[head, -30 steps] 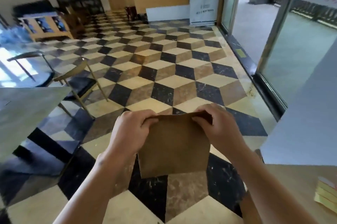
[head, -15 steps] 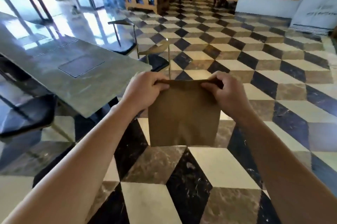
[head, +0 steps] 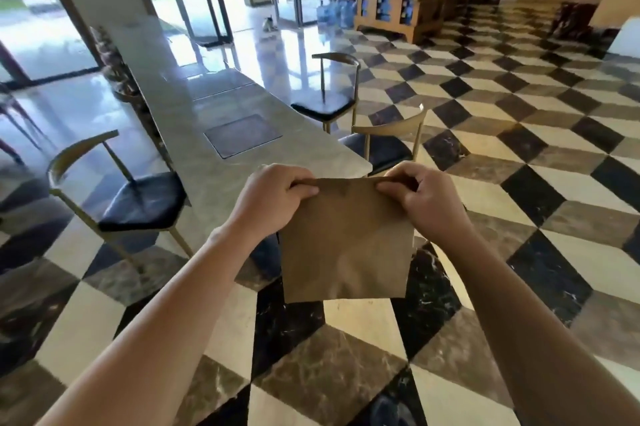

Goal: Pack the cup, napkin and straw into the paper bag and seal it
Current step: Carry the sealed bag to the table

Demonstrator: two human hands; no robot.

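A brown paper bag (head: 346,245) hangs in the air in front of me, above the tiled floor. My left hand (head: 273,197) pinches its top left corner and my right hand (head: 422,197) pinches its top right corner, along a folded top edge. The bag's front is flat and creased. No cup, napkin or straw shows; what the bag holds is hidden.
A long grey marble table (head: 214,148) runs away from me on the left, its near end just behind the bag. Black-seated chairs stand at its sides: one at left (head: 138,204), two at right (head: 381,148). Glass doors and a wooden bench (head: 398,17) lie beyond.
My view has swung left, bringing the long table and glass doors ahead. Both hands keep the same grip on the bag's top edge, and the bag stays in front of me.
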